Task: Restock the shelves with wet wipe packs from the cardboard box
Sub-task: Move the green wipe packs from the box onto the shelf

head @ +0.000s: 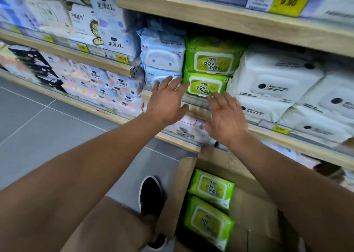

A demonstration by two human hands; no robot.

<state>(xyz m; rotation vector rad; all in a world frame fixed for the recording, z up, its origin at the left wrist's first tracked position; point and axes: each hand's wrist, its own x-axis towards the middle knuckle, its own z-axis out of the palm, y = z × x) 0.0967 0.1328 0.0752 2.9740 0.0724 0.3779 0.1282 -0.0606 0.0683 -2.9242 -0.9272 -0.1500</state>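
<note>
Nearest the camera, tan trousers and a black shoe with a white sole stand on the grey tiled floor; just to the right of the shoe sits the open cardboard box, its flaps up, with two green wet wipe packs lying flat inside, one above the other, lids facing up.

Both bare forearms reach up and forward from the bottom corners toward the shelving; the left hand is spread with straight, released fingers, its fingertips at the left edge of the lower green pack on the shelf, though contact cannot be told for sure; the right hand is likewise spread and grasps nothing, its fingertips just below that pack's front edge, blurred by motion.

That lower pack rests on the wooden shelf with a second green pack stacked on top of it; to their left stand two pale blue packs, also stacked; to their right lie white packs with black dots.

Farther left, a lower shelf board carries boxed and bagged paper goods; above, the upper shelf board bears a yellow price tag reading 9.90.
</note>
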